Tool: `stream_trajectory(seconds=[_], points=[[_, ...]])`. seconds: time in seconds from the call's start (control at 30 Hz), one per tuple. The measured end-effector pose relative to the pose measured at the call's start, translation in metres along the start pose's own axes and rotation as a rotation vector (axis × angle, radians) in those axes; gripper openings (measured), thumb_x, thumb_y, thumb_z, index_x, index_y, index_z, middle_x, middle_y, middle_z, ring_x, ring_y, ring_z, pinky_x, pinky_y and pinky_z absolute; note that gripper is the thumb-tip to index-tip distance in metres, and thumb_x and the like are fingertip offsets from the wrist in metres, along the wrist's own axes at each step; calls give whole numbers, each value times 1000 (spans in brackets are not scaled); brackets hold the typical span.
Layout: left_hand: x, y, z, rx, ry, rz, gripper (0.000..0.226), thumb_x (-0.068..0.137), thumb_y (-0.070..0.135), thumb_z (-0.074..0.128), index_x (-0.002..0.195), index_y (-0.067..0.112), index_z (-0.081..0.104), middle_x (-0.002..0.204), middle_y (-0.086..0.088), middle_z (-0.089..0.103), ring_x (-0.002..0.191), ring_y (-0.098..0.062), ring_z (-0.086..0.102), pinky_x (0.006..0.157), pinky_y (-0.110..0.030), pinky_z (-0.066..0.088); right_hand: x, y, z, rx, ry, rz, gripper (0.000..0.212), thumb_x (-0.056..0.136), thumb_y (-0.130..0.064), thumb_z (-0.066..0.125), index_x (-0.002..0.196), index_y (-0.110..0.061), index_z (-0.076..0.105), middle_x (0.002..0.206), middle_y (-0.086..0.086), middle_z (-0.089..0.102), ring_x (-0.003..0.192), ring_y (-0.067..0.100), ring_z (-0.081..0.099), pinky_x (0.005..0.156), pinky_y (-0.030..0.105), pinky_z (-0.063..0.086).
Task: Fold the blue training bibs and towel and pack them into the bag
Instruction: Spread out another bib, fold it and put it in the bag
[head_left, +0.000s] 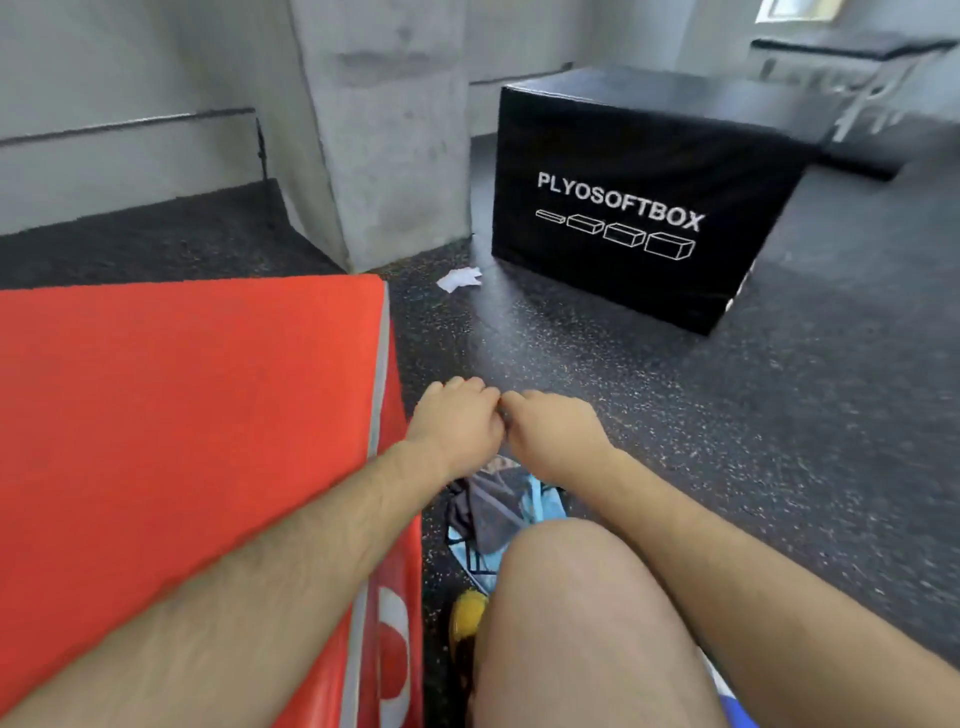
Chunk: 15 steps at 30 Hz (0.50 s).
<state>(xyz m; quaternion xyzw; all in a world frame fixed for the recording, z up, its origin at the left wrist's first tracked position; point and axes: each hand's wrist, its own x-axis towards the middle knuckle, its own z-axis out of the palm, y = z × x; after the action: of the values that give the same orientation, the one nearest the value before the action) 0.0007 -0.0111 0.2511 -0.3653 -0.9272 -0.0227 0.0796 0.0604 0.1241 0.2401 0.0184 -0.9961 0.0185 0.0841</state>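
My left hand (457, 423) and my right hand (550, 436) are side by side with knuckles touching and fingers curled downward, just right of the red box. Directly beneath them hangs a light blue bag (462, 540) with dark stripes, its top rising up into my hands. Dark grey fabric (493, 506), probably the towel, shows in the bag's mouth. My fingertips and the exact grip are hidden under the hands. My bare knee (571, 597) covers the bag's lower right part.
A red padded box (182, 415) fills the left side. A black plyo soft box (639, 208) stands on the speckled rubber floor ahead, next to a concrete pillar (384, 130). White crumpled paper (460, 279) lies near the pillar. Something yellow (467, 613) sits by my knee.
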Motion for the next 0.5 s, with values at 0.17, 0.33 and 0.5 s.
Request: stream_trajectory(seconds=[0.17,0.33,0.5], points=[[16,50,90,-68,-195,110,29,98,33,39,111,17,59,116,-7,61,112,-29,55,90,-42,40,-44,61,76,80,-158,128,27,98,-28,40,120,-25,56,109,0,64,99,28,64,68,35,40],[17,78,172,-92,-369,167,35,99,34,40,125,20,58,122,-5,59,116,-27,54,91,-40,40,-78,94,152,136,-353,219,34,100,-28,45,133,-28,49,117,0,62,106,27,63,69,32,36],[2,88,233,-106,-508,138,36,99,34,41,130,22,56,123,-4,58,116,-26,54,93,-41,41,-95,109,232,216,-512,332,31,100,-26,43,129,-18,51,122,6,60,108,31,60,79,36,44]])
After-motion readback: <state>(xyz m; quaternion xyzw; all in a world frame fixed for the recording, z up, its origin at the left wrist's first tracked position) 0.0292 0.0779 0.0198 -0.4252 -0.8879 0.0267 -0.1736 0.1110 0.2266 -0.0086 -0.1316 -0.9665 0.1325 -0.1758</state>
